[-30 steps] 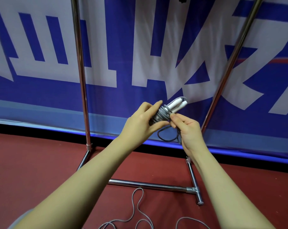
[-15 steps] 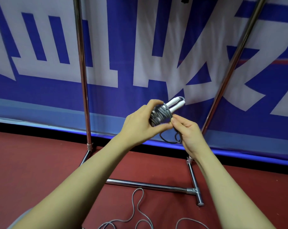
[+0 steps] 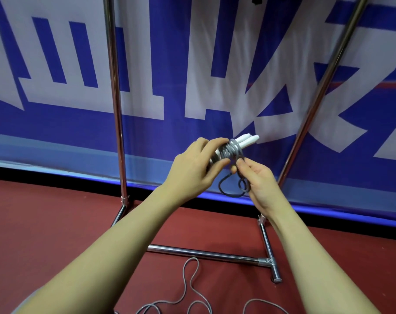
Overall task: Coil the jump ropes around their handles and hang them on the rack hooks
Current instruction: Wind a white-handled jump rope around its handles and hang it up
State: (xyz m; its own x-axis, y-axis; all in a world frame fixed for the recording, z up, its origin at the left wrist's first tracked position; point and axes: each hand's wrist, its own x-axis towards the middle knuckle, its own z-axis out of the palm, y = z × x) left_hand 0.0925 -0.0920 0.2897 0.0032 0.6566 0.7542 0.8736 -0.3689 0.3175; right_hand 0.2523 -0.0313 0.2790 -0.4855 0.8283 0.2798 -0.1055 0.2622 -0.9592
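At 9 o'clock from the hands stands the rack's left upright (image 3: 115, 105), chrome, with its base bar (image 3: 204, 253) on the red floor (image 3: 45, 223) at 6 o'clock. The left hand (image 3: 192, 168) grasps the paired white handles (image 3: 247, 140), fingers curled round the grey coils (image 3: 228, 150) already wound on them; the handle tips point toward 2 o'clock. Just at 4 o'clock of the bundle, the right hand (image 3: 258, 180) pinches the last loose loop of rope (image 3: 233, 189), which hangs between the wrists.

The coiling step looks nearly finished. The next move likely calls for tucking or wrapping that tail loop to lock the coil, then lifting it toward 12 o'clock, where hooks are out of view. A second jump rope (image 3: 188, 288) lies uncoiled on the floor at 6 o'clock. The right upright (image 3: 324, 87) leans at 2 o'clock.
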